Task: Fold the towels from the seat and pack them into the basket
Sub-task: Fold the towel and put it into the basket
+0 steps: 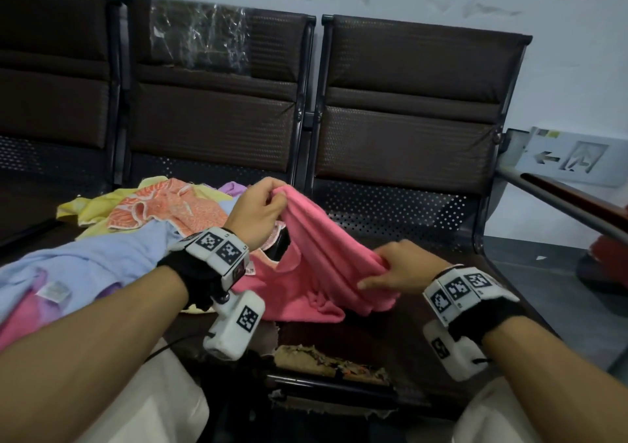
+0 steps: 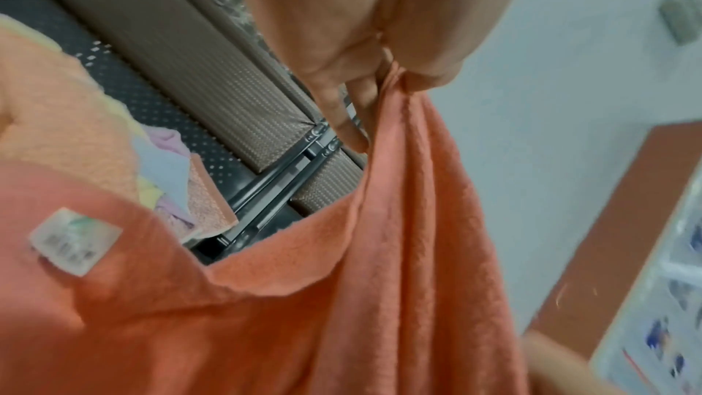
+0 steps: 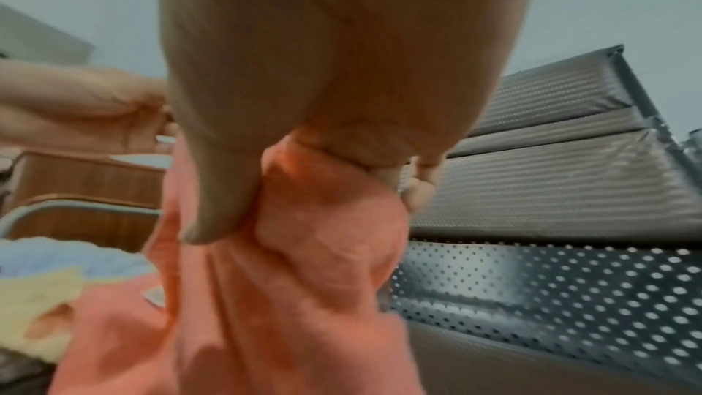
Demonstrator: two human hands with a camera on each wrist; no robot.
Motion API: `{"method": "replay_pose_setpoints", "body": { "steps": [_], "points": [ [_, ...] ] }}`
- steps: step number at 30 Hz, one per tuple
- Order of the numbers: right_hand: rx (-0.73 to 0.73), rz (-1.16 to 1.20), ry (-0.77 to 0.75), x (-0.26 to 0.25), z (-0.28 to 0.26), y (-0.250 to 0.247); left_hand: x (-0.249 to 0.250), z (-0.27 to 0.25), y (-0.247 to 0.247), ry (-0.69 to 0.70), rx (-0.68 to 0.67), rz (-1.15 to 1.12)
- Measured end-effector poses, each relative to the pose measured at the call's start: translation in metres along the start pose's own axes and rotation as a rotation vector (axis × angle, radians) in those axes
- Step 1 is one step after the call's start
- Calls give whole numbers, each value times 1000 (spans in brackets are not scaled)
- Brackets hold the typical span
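Pink terry towel (image 1: 316, 255) pinched at its upper corner by left hand (image 1: 255, 211), bunched lower edge gripped by right hand (image 1: 397, 269), above dark perforated metal seat (image 1: 390, 211).

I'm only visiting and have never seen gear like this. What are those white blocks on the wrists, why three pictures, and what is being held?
No robot here: a person wears cameras. The white blocks are wrist cameras; a third sits on the head. The wide picture is the head view; the two close-ups look along each hand. The left hand pinches one end of a pink towel, and the right hand grips a bunched part lower down. More towels, yellow, orange, blue and purple, lie heaped on the dark seat. No basket is clearly visible.
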State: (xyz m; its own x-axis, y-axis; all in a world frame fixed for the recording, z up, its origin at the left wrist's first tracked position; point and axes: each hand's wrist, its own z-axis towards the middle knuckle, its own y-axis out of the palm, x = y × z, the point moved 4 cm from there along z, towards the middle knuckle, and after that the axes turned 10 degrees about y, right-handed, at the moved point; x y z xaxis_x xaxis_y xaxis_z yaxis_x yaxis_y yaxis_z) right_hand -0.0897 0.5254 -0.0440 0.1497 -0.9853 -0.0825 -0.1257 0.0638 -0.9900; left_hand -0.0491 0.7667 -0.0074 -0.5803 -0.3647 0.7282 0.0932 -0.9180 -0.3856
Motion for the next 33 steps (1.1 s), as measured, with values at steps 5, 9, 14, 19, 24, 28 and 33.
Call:
{"method": "replay_pose_setpoints", "body": {
  "steps": [5,9,14,19,24,28,33],
  "points": [
    [-151,-89,223,31,-5,11,-20,2,-21,-180,213,-57],
    [-30,78,313,44,-6,3,-30,1,-24,-251,231,-44],
    [160,336,396,54,-11,-6,-34,0,-21,-268,161,25],
    [45,303,261,38,-11,0,-44,3,-23,-289,112,74],
    [259,167,114,18,-10,-13,-42,-2,-15,-271,6,142],
    [273,35,62,6,-8,-9,-37,-4,-15,-208,14,179],
    [45,-89,245,17,-9,6,-39,-6,-31,-173,194,285]
  ]
}}
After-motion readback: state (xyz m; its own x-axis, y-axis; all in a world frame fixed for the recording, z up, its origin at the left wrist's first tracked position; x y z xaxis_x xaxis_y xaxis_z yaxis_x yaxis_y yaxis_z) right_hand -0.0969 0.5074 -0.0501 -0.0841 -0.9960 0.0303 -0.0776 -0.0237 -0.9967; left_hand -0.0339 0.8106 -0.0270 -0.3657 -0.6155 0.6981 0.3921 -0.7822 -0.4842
